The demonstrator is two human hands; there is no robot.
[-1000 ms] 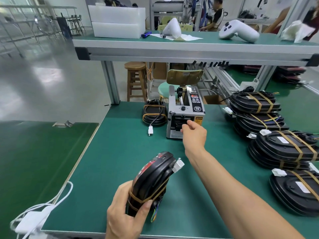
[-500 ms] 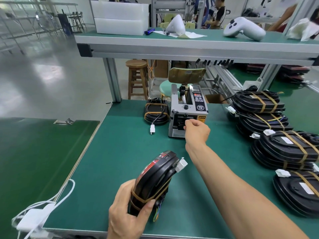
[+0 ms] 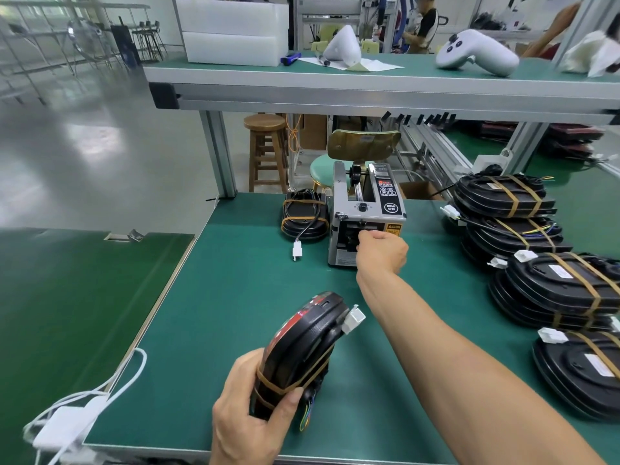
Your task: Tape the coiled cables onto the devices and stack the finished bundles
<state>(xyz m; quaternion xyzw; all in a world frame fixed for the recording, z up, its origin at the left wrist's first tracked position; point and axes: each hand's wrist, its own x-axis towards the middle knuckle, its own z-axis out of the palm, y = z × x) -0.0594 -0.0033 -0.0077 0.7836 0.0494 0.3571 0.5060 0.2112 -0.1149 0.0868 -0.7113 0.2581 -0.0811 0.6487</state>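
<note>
Gripping a black device [image 3: 303,350] in your left hand [image 3: 250,416], you hold it tilted on its edge above the green bench mat [image 3: 228,297], on the near side of the tape dispenser [image 3: 365,216]. Your thumb curls over its near end and your fingers wrap the far side. Brown tape bands [image 3: 285,385] already cross that near end, a white connector [image 3: 353,319] sticks out at the upper edge, and coloured wire ends [image 3: 307,417] hang just beside your thumb.

Your right hand [image 3: 382,250] is at the dispenser's front opening, fingers curled with the tips at the slot. Whether they pinch a strip of tape you cannot tell from here; the knuckles hide it.

Just left of the dispenser sits one small taped bundle [image 3: 305,216], its cable trailing toward you and ending in a white plug [image 3: 297,251] on the mat. Right of the dispenser, well apart from it, the finished bundles [image 3: 503,199] lie in stacks, each strapped with brown tape, and the row runs back toward you along the mat's right side. Above and behind the dispenser, the upper shelf [image 3: 369,92] carries a white handheld controller [image 3: 476,53]. Near and far left of the dispenser, a white adapter with its cord [image 3: 67,427] hangs over the bench corner.
</note>
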